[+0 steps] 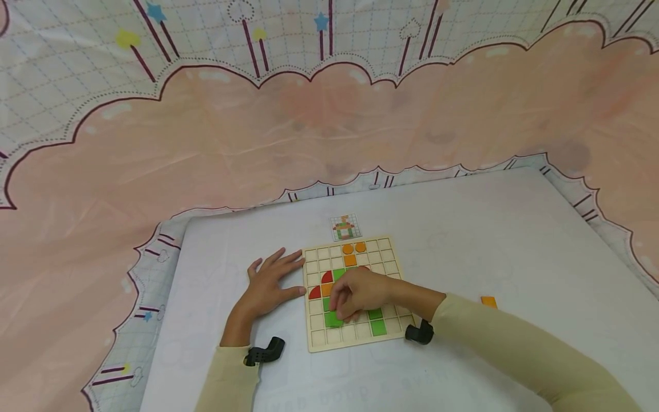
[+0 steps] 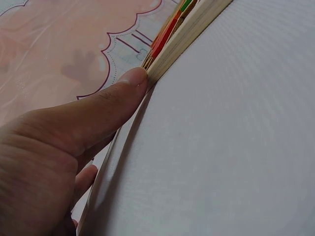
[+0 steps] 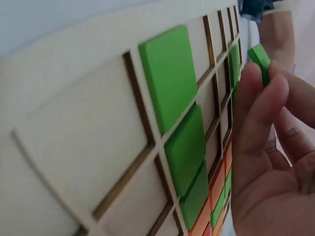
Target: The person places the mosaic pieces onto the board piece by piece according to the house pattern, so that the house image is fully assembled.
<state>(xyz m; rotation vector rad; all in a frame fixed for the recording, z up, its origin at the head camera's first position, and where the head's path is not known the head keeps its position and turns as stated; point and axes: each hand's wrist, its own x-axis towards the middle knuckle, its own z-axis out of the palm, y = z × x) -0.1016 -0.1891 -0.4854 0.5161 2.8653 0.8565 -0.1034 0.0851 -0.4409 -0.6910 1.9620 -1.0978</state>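
A wooden grid board (image 1: 319,336) lies on the white table, with green, orange and red tiles in its cells. My right hand (image 1: 360,290) reaches over the lower left of the board. Between thumb and fingertips it pinches a small green tile (image 3: 260,61), held on edge in the right wrist view. Set green tiles (image 3: 170,78) run in a column beside that hand. My left hand (image 1: 268,289) rests at the board's left side, fingers spread. Its thumb (image 2: 134,76) touches the board's edge (image 2: 172,46).
Behind the board lies a small pattern card (image 1: 345,227) with a coloured figure on a grid. A loose orange tile (image 1: 488,301) is on the table to the right, partly hidden by the right sleeve (image 1: 494,332). A pink patterned cloth (image 1: 247,149) surrounds the table top.
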